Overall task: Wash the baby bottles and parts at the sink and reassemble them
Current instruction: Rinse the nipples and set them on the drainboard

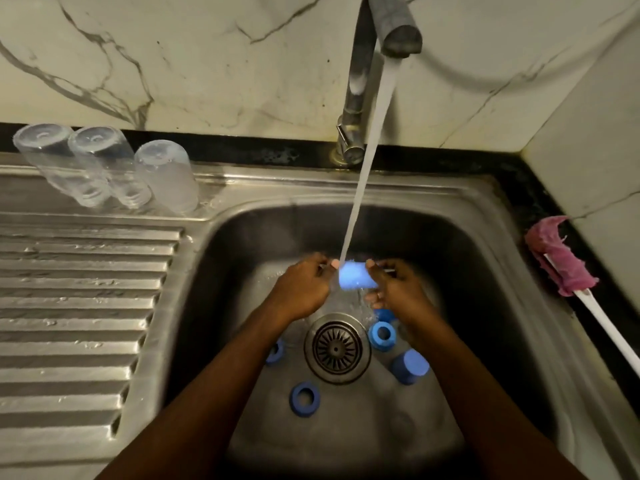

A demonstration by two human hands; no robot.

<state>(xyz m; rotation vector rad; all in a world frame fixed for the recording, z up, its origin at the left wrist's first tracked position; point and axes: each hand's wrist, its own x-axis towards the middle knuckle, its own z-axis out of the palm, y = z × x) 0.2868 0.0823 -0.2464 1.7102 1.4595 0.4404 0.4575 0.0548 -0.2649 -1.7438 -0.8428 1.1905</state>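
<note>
1. We find the ribbed drainboard (79, 306) at frame left open below three upturned bottles (104, 164).
2. On the basin floor (346, 431), blue rings (304, 398) and a blue cap (410, 367) crowd the drain (336, 348).
3. The tap (360, 81), its stream (363, 168), and our left hand (304, 289) and right hand (398, 292) holding a pale blue cap (356, 278) block the centre.
4. A brush (561, 265) lies along the right bench (519, 188).

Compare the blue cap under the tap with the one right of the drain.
The held cap is gripped between left hand and right hand in the water stream; the loose cap lies untouched on the sink floor, outside it. The held cap lies sideways and looks pale; the loose cap turns its flat end upward and looks darker. Both are blue cylinders.
</note>
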